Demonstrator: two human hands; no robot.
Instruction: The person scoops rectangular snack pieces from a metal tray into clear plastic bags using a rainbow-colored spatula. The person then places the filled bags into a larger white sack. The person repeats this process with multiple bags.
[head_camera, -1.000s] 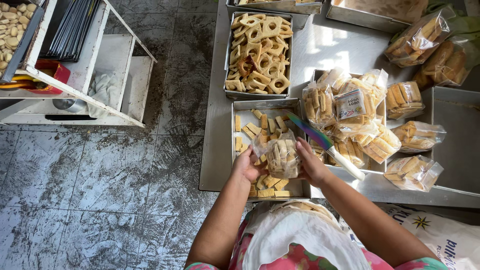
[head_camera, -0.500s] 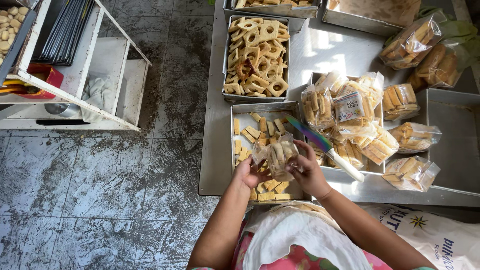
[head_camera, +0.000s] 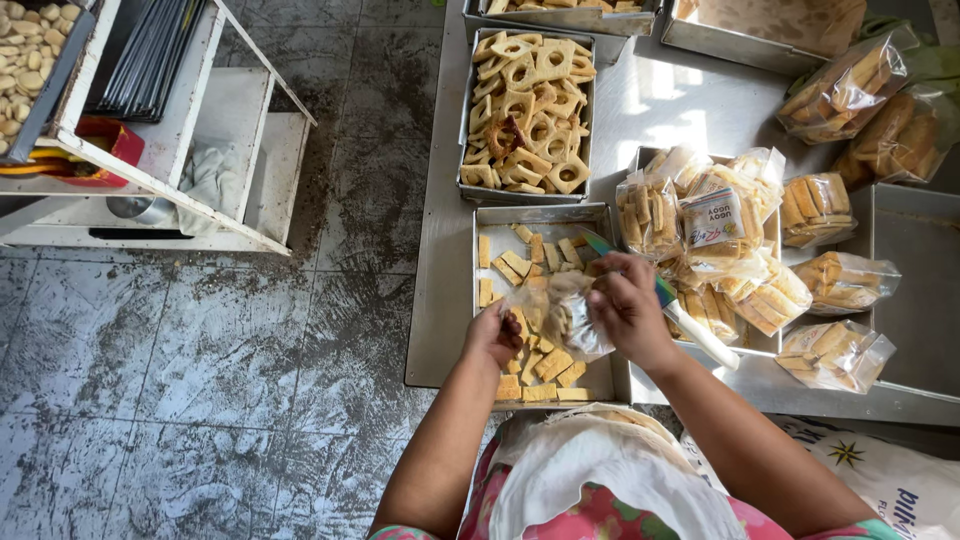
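Nearest the camera, a white cloth (head_camera: 600, 470) lies over the person's lap, and both forearms reach forward from it to the steel bench (head_camera: 440, 300). The left hand (head_camera: 493, 335) is closed, its grip pinching the near edge of a clear plastic bag (head_camera: 565, 315) partly filled with biscuits. The right hand (head_camera: 628, 308) is curled over the bag's other side, its grip shut on the plastic; a long tool with a blue-green blade and pale handle (head_camera: 690, 325) lies slanting under that hand, and whether the fingers also hold it cannot be told. The bag hangs between the two hands just above a shallow metal tray (head_camera: 490, 225), where flat rectangular biscuits (head_camera: 545, 365) lie scattered, most of them at the near end.

To the right, a second tray (head_camera: 775, 345) is heaped with filled, closed bags of biscuits (head_camera: 720, 220), and more filled bags (head_camera: 835, 350) lie on the bench beside it. Beyond the working tray stands a deeper tin (head_camera: 466, 120) piled with square, hollow-centred biscuits (head_camera: 525, 100). Farther still, other tins line the bench's far edge, and two fuller bags (head_camera: 870, 110) lie at the far right.

Across the grey stone floor (head_camera: 200, 380) to the left stands a white rack (head_camera: 240, 130) holding a red container (head_camera: 105, 150) and a tray of pale pieces (head_camera: 25, 50).
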